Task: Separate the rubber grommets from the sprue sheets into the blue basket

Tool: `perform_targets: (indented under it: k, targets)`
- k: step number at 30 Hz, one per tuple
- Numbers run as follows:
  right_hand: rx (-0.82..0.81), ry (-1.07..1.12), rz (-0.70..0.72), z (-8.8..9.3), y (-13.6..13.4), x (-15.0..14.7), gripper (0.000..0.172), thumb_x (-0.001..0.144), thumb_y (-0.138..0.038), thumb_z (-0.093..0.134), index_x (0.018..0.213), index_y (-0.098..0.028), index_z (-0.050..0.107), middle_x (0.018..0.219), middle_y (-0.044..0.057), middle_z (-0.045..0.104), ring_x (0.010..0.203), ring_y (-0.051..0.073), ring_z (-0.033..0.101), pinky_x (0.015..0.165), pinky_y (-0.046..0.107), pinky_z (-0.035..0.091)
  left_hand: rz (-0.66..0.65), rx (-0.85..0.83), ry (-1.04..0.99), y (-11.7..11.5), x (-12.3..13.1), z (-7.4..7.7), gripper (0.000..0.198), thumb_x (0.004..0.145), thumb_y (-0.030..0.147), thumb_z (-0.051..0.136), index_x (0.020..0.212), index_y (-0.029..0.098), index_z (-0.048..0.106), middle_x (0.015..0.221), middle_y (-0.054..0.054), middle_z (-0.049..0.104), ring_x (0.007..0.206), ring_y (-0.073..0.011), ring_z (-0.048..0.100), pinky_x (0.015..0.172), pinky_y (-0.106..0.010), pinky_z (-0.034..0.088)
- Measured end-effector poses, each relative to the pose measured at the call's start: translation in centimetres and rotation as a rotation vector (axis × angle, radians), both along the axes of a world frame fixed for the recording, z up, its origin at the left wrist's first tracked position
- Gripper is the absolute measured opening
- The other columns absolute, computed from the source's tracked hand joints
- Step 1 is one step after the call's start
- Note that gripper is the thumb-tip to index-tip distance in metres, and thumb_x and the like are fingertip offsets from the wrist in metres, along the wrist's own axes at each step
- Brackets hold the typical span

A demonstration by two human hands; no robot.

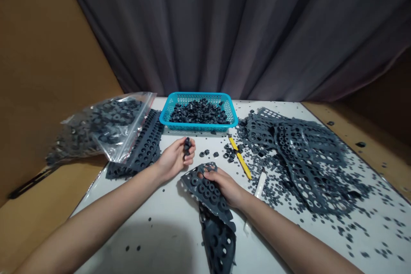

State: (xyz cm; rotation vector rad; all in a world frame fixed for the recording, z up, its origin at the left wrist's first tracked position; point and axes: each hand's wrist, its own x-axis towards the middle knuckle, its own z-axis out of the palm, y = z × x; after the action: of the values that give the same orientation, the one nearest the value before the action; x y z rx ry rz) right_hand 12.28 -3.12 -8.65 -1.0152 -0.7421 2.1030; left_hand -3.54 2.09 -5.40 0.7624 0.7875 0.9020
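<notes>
My left hand (176,157) is closed around a few small black rubber pieces (187,145), palm turned up, just in front of the blue basket. In my right hand (227,186) is a dark rubber sheet (207,195) with rows of round raised shapes and some holes, gripped at its upper edge. The sheet's lower part hangs down and twists toward the front of the table. A blue basket (199,127) at the back holds many loose black pieces. Several more loose rubber pieces (229,154) lie between my hands and the basket.
A clear zip bag (102,124) full of black pieces leans at left on a stack of rubber sheets (146,141). A yellow cutter (240,157) and a white pen-like tool (260,183) lie right of centre. Punched-out sheets (308,154) and scattered black discs cover the right side.
</notes>
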Motion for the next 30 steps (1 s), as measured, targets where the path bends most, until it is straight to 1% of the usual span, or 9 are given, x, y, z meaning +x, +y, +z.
perform_targets:
  k: [2, 6, 9, 12, 17, 21, 24, 26, 30]
  targets:
    - [-0.001, 0.013, 0.002, -0.1, 0.0, 0.0, 0.028, 0.056, -0.036, 0.070, 0.071, -0.015, 0.058, 0.061, -0.002, 0.058, 0.058, 0.012, 0.052, 0.059, 0.025, 0.035, 0.173, 0.299, 0.355, 2.3, 1.5, 1.0, 0.027, 0.088, 0.029, 0.032, 0.080, 0.014, 0.053, 0.065, -0.001, 0.046, 0.048, -0.0087, 0.041, 0.046, -0.019, 0.037]
    - [-0.002, 0.069, -0.009, 0.0, 0.0, -0.1, 0.029, 0.055, -0.035, 0.072, 0.071, -0.014, 0.059, 0.062, -0.002, 0.058, 0.058, 0.012, 0.052, 0.059, 0.025, 0.037, 0.351, 0.466, 0.600, 8.7, 3.8, 2.9, 0.028, 0.088, 0.026, 0.030, 0.098, 0.018, 0.054, 0.085, -0.005, 0.059, 0.065, -0.0124, 0.055, 0.061, -0.024, 0.046]
    - [0.046, 0.138, -0.086, 0.7, 0.2, 0.1, 0.032, 0.053, -0.036, 0.077, 0.067, -0.015, 0.058, 0.061, -0.002, 0.057, 0.057, 0.009, 0.051, 0.058, 0.023, 0.039, 0.355, 0.543, 0.852, 12.2, 3.7, 3.1, 0.023, 0.076, 0.016, 0.048, 0.094, 0.018, 0.062, 0.098, -0.005, 0.065, 0.096, -0.0195, 0.058, 0.086, -0.030, 0.044]
    - [0.090, 0.117, -0.074, 2.0, 0.6, 0.6, 0.036, 0.054, -0.042, 0.078, 0.068, -0.015, 0.058, 0.057, -0.003, 0.053, 0.049, 0.007, 0.046, 0.047, 0.021, 0.036, 0.245, 0.592, 1.084, 13.3, 2.4, 2.3, 0.025, 0.066, 0.011, 0.056, 0.088, 0.015, 0.068, 0.103, -0.009, 0.068, 0.111, -0.0274, 0.054, 0.100, -0.034, 0.035]
    - [0.177, 0.031, -0.031, 4.5, 0.9, 1.8, 0.035, 0.058, -0.042, 0.076, 0.071, -0.016, 0.057, 0.054, -0.004, 0.050, 0.046, 0.007, 0.045, 0.042, 0.020, 0.037, 0.104, 0.718, 1.320, 12.5, 0.5, 1.4, 0.038, 0.069, 0.016, 0.056, 0.106, 0.016, 0.065, 0.115, -0.008, 0.065, 0.114, -0.0257, 0.053, 0.103, -0.032, 0.034]
    - [0.263, 0.017, -0.049, 5.5, 1.0, 2.4, 0.033, 0.060, -0.041, 0.076, 0.070, -0.016, 0.058, 0.056, -0.004, 0.053, 0.046, 0.008, 0.045, 0.045, 0.023, 0.039, 0.091, 0.853, 1.380, 11.0, 0.3, 2.4, 0.035, 0.073, 0.019, 0.053, 0.106, 0.012, 0.063, 0.111, -0.012, 0.066, 0.108, -0.0273, 0.056, 0.098, -0.037, 0.038]
    - [0.357, -0.040, -0.128, 5.7, 1.2, 2.8, 0.030, 0.061, -0.039, 0.076, 0.078, -0.016, 0.064, 0.066, -0.001, 0.059, 0.056, 0.009, 0.050, 0.056, 0.025, 0.040, 0.138, 0.989, 1.338, 7.9, 0.7, 4.4, 0.027, 0.081, 0.028, 0.048, 0.100, 0.014, 0.062, 0.108, -0.010, 0.064, 0.105, -0.0243, 0.055, 0.095, -0.036, 0.039]
    - [0.425, -0.095, -0.178, 5.9, 1.5, 3.2, 0.031, 0.064, -0.038, 0.074, 0.084, -0.016, 0.067, 0.076, 0.001, 0.064, 0.067, 0.012, 0.054, 0.065, 0.025, 0.040, 0.122, 1.080, 1.262, 5.0, 1.0, 5.9, 0.029, 0.087, 0.036, 0.040, 0.089, 0.016, 0.061, 0.092, -0.005, 0.066, 0.088, -0.0183, 0.059, 0.082, -0.030, 0.045]
    - [0.554, -0.166, -0.195, 6.8, 1.7, 4.0, 0.023, 0.068, -0.036, 0.070, 0.082, -0.017, 0.068, 0.080, 0.001, 0.066, 0.078, 0.015, 0.056, 0.075, 0.028, 0.040, -0.171, 1.261, 1.148, -0.3, 1.2, 8.0, 0.031, 0.088, 0.042, 0.041, 0.075, 0.017, 0.055, 0.073, -0.001, 0.059, 0.069, -0.0152, 0.053, 0.066, -0.027, 0.041]
